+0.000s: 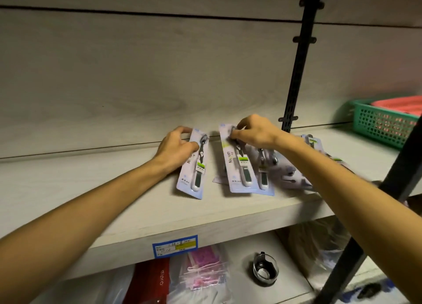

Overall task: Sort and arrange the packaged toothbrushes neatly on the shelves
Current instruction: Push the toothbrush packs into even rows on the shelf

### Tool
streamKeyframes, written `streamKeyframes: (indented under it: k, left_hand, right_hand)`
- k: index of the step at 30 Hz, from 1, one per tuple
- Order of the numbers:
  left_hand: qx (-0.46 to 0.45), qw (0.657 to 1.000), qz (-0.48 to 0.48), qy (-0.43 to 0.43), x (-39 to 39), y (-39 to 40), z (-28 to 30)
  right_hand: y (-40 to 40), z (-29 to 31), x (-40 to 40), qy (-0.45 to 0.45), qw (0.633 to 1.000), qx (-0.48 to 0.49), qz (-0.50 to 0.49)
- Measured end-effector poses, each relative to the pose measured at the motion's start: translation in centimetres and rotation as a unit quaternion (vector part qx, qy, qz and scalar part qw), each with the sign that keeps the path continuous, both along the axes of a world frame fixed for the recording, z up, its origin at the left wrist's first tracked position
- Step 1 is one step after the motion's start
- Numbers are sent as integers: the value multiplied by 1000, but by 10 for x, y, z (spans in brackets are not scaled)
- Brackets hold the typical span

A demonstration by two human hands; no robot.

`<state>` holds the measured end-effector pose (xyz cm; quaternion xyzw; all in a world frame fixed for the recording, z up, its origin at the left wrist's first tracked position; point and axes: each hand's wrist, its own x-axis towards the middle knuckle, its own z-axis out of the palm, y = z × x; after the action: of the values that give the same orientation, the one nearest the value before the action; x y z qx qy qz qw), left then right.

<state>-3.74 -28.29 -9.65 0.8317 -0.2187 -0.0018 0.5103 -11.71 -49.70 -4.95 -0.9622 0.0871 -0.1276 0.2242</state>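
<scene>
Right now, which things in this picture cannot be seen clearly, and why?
Head view only:
- Toothbrush packs to the right: blurred, partly hidden by the right forearm; number uncertain.
- Top of the middle pack: covered by the right hand.
- Blue shelf label: writing too small.
- Green basket: cut off by the right edge.
- Bags on the lower shelf: contents unclear.

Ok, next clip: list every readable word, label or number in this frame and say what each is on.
"Ni...oth", middle hidden: toothbrush pack the right hand pinches.
"Ni...", partly covered: toothbrush pack the left hand grips.
Blue price tag on the shelf edge: too blurred.
Red bag below: white lettering, unreadable.
Green stickers: too small.
</scene>
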Motion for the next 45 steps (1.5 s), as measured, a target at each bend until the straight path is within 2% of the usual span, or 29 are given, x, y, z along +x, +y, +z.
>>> streamKeyframes:
  k: [8,10,12,14,16,17,18,19,20,23,25,28,31,39,45]
  left_hand:
    - [-112,993,21,-23,-3,18,15]
    - [-128,991,12,-25,-1,20,19]
    - [-101,995,-6,-1,0,19,16]
    - [-37,999,-24,23,0,16,8]
    - [88,995,-28,-48,1,16,4]
    - [189,973,-15,-129,1,18,4]
    - [286,935,8,-211,2,21,3]
    - [345,899,28,-269,1,22,4]
    - [363,883,35,-297,1,24,5]
    - [332,881,59,-332,5,23,3]
    - [290,893,63,-338,8,20,2]
    - [267,927,-34,-263,5,6,-4]
    - [274,936,-83,-207,1,-9,-10]
    - [226,948,-33,-220,3,-1,-10]
    - [236,946,-2,-223,4,-2,-8]
  right_hand:
    - [17,-29,17,-24,1000,-8,7]
    - [17,-31,17,-34,998,48,39]
    - [15,-29,17,-13,987,146,72]
    - [11,-29,17,-6,985,148,90]
    - [6,-30,18,-32,993,90,75]
    - [2,-31,18,-50,996,58,51]
    - [-1,-32,18,-66,997,32,25]
    - [-3,-32,17,-77,997,13,0]
    - [-7,-32,16,-79,997,0,-16]
    - [-14,-34,16,-36,999,-16,-19]
    - [-15,-37,17,-6,999,-36,-19]
    - [-12,-38,19,9,997,-76,-21]
    - [-7,-36,17,9,995,-97,-29]
    - [7,-35,9,-25,995,-93,-24]
    - [20,-23,-3,0,993,-115,0]
